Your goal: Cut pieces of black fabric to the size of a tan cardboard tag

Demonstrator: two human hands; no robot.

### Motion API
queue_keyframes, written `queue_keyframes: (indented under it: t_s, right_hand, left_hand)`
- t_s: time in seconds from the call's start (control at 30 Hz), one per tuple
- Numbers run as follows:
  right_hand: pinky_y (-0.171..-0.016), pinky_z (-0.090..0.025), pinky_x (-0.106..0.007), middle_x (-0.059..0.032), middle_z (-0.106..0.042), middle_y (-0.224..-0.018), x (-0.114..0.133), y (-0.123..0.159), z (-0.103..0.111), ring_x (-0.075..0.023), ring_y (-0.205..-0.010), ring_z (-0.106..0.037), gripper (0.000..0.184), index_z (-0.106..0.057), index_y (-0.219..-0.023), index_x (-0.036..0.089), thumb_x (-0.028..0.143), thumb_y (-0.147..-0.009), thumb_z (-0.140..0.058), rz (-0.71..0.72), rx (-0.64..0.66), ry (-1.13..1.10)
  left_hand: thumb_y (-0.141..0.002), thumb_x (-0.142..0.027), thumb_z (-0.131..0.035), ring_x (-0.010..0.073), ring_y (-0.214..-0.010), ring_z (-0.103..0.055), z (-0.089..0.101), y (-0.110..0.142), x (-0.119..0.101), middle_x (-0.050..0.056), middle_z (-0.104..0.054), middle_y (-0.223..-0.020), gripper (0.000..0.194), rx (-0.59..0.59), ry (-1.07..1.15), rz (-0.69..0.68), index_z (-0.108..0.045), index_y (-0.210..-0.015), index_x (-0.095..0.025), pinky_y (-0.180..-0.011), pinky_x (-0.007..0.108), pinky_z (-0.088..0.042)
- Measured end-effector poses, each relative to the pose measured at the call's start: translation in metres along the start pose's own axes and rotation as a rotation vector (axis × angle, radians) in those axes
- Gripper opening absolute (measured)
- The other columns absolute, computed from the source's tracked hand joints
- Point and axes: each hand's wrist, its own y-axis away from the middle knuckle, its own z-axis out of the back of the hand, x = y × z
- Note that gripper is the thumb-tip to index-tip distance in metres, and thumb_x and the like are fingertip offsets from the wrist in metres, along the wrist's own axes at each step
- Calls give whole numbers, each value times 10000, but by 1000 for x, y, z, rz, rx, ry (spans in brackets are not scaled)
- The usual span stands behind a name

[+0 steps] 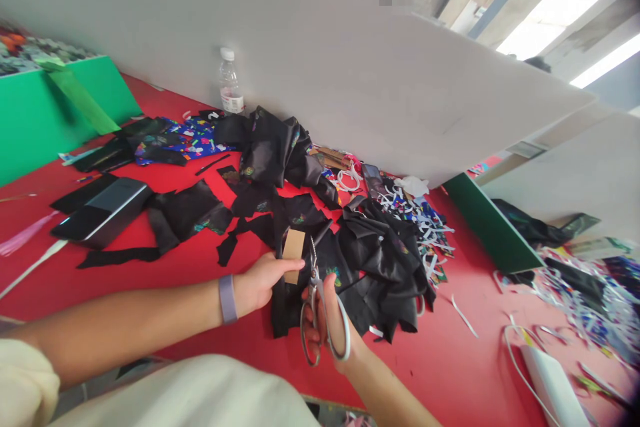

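My left hand [260, 280] pinches a small brown cardboard piece [293, 249] against a strip of black fabric [286, 303] lying on the red table [200, 267]. A purple band sits on that wrist. My right hand [333, 320] grips a pair of silver scissors [319, 307], fingers through the handles, blades pointing away beside the cardboard. A heap of black fabric pieces [385, 260] with small coloured emblems lies just right of the scissors.
More black cloth pieces [187, 213], a black box [100, 210], blue patterned fabric [197, 140] and a water bottle [231, 83] lie behind. A grey divider board [350, 67] stands at the back, green boards [30, 113] left. Paper scraps [425, 220] and a white cable [515, 360] lie right.
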Motion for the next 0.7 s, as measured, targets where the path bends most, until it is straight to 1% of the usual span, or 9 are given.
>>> queue_keyframes:
  t_s: [0.17,0.27,0.37,0.5,0.57,0.7]
  right_hand:
    - [-230,-381,-226,72,-401,-521,5,4,-4,-83,-296,-352,746,-423,-900,204,881,-731,-163,-10,-33,14]
    - [-229,-362,-206,71,-404,-525,8,5,-6,-73,-308,-347,766,-440,-888,201,907,-694,-212,-23,-62,2]
    - [-237,-367,-208,70,-409,-526,7,3,-6,-71,-309,-354,778,-464,-876,200,921,-664,-264,-26,-77,-14]
    - [-242,-366,-224,77,-394,-494,5,-2,-4,-76,-284,-337,781,-479,-873,201,914,-686,-223,-51,-79,-12]
    - [-235,-343,-220,79,-389,-487,4,-2,-4,-75,-285,-323,784,-475,-860,205,927,-664,-238,-40,-80,-4]
    - [-229,-253,-176,81,-370,-481,5,1,-5,-55,-302,-286,805,-478,-829,205,955,-581,-324,11,-96,9]
  left_hand:
    - [-554,-200,-836,234,-669,-697,-1,1,1,100,-742,-764,295,9,4,-1,-694,-795,-106,-665,347,-554]
    - [-561,-198,-831,228,-651,-693,-1,1,1,94,-738,-746,282,15,7,-12,-690,-789,-109,-660,345,-552]
    - [-582,-211,-819,232,-634,-689,0,1,1,92,-737,-739,259,44,0,-6,-686,-782,-115,-644,353,-552]
    - [-599,-227,-809,236,-635,-693,0,1,1,98,-736,-729,225,56,-15,1,-680,-753,-126,-646,345,-549]
    - [-595,-229,-811,235,-626,-693,0,1,1,92,-734,-715,225,54,-14,4,-678,-748,-131,-640,344,-548]
    - [-581,-213,-815,223,-609,-686,-2,2,-1,77,-731,-702,239,23,-1,-5,-676,-757,-131,-633,336,-548]
